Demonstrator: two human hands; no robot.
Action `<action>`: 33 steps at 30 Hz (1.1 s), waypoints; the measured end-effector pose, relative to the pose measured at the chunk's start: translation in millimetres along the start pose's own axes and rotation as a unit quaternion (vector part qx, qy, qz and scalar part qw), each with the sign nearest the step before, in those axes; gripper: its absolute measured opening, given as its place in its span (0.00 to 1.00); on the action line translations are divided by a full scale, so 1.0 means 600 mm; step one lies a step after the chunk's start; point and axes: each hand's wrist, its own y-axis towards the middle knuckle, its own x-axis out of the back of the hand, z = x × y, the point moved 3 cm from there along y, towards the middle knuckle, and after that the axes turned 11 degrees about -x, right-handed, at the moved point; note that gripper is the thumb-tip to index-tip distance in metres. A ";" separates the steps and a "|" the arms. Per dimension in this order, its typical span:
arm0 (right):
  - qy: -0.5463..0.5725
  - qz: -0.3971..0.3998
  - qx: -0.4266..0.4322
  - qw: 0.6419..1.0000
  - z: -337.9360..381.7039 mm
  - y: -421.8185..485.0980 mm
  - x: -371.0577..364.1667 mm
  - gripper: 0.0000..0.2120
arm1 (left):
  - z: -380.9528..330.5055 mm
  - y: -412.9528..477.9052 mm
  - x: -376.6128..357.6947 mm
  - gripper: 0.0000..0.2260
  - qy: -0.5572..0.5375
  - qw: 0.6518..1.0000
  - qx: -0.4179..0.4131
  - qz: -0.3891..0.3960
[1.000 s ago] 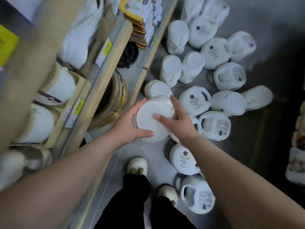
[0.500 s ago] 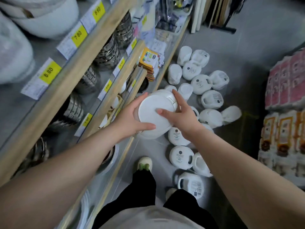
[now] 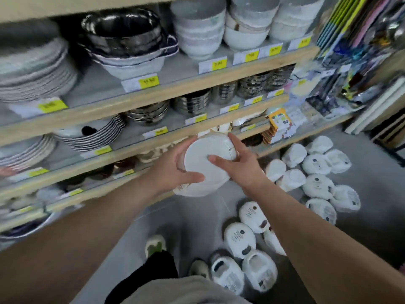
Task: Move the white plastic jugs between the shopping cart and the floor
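Jug (image 3: 205,166) lifted higher, to shelf (image 3: 135,150) height; left hand (image 3: 173,172) and right hand (image 3: 244,166) clasp its sides; carry step; next: find unseen cart

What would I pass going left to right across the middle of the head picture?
Stack of striped plates → left hand → held white jug → right hand → white jugs on the floor.

Left side walled by wooden shelves (image 3: 166,89), tiers packed with bowls (image 3: 197,25) and plates (image 3: 32,69). Held jug (image 3: 197,156), gripped by left hand (image 3: 173,172) and right hand (image 3: 245,167), in front of a lower shelf lip. Floor jugs (image 3: 317,185) lie close-packed on the right. Open grey floor (image 3: 192,218) between shelf base and jugs, shoes (image 3: 155,245) in it
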 end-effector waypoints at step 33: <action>-0.263 0.613 0.152 0.729 -0.054 -0.690 -1.144 0.48 | 0.067 -1.199 0.469 0.43 0.039 0.690 0.112 -0.714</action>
